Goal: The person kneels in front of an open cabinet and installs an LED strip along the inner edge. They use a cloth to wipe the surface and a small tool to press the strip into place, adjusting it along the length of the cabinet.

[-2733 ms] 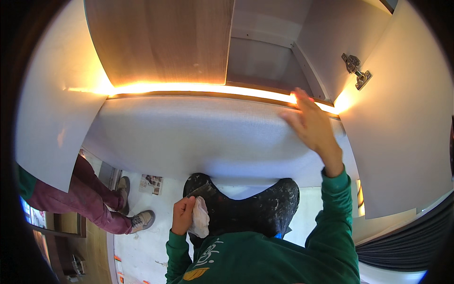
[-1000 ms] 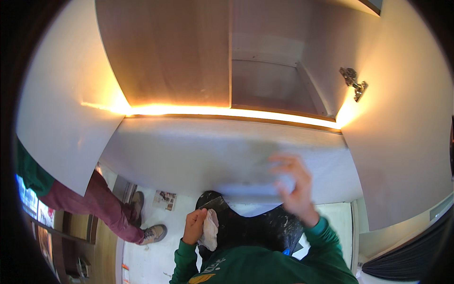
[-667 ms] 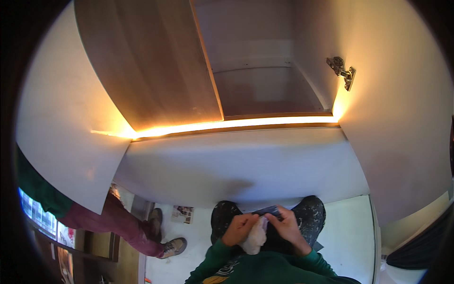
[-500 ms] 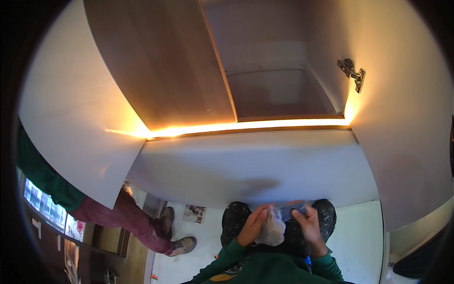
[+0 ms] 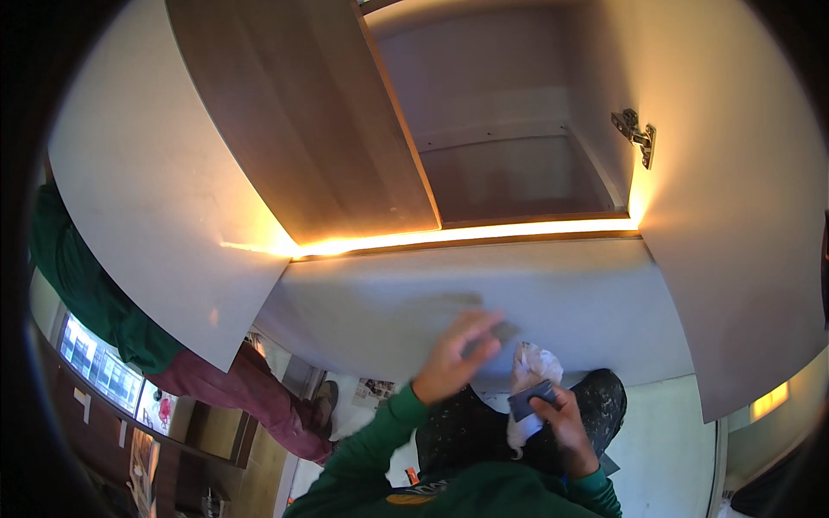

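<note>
My right fingers [image 5: 564, 402] pinch a flat, dark-grey rectangular pad [image 5: 522, 401] against crumpled white cloth [image 5: 534, 363]; left fingers [image 5: 475, 325] half-spread, empty.
Likely light: stiffish pad, grip edges; limp cloth, bunch.

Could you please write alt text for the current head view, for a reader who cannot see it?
The right hand holds a dark flat piece and a white cloth; the left hand, blurred and open, is before a pale panel. Beyond, a glowing strip runs along the lower edge of an open cabinet, and another person is at left.
</note>
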Demonstrator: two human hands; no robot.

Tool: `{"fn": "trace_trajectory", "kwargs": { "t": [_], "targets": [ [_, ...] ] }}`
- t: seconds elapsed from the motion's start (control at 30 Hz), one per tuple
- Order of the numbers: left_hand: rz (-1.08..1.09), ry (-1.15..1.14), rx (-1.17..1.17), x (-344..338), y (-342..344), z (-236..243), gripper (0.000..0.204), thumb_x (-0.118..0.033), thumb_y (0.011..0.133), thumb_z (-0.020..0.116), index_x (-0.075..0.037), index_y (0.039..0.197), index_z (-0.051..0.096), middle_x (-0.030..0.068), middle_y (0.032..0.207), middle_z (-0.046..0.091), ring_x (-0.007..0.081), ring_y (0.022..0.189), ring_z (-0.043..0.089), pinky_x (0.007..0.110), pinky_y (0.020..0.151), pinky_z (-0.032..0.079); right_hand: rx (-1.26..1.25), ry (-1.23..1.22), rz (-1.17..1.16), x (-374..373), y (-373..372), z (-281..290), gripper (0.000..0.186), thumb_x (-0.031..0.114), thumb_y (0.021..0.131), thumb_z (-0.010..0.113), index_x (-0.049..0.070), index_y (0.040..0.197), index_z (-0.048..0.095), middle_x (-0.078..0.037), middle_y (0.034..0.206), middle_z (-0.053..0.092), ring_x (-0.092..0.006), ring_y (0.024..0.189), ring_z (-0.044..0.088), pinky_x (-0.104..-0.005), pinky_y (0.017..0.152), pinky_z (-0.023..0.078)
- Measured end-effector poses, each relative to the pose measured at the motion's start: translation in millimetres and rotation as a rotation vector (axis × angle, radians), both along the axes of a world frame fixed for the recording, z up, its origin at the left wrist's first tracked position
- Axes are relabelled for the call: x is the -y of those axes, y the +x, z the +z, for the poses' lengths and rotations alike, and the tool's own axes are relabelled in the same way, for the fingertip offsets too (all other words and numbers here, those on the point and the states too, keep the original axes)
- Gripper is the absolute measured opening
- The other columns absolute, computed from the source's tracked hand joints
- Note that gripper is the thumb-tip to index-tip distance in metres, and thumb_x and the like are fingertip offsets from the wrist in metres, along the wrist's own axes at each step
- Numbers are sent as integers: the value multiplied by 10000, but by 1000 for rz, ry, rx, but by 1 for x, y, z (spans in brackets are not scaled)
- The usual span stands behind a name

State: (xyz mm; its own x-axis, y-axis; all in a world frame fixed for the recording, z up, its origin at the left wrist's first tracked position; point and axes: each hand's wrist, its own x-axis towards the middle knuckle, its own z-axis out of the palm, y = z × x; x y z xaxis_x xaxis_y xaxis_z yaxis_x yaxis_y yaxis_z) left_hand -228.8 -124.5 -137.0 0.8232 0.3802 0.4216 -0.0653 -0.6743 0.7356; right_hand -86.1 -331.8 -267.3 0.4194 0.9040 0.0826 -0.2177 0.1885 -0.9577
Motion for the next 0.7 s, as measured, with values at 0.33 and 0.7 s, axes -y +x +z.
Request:
{"fn": "trace_trajectory", "kwargs": {
  "t": [0.33,0.7],
  "targets": [
    [350,678,774,-76,101,196,548,-158,910,784,-27,1388,548,136,1390,544,276,1247,583,412,1054,469,341,-316,-393,68,27,-28,178,61,895,702,-22,1050,729,-82,905,752,-155,847,678,-321,789,527],
    [-523,622,-12,54,78,65,382,-307,899,784,-50,1164,685,129,1088,684,318,1001,668,408,894,546,441,58,-439,64,11,50,161,78,930,704,-5,1067,690,-73,942,726,-152,857,667,-304,788,520]
  ]
}}
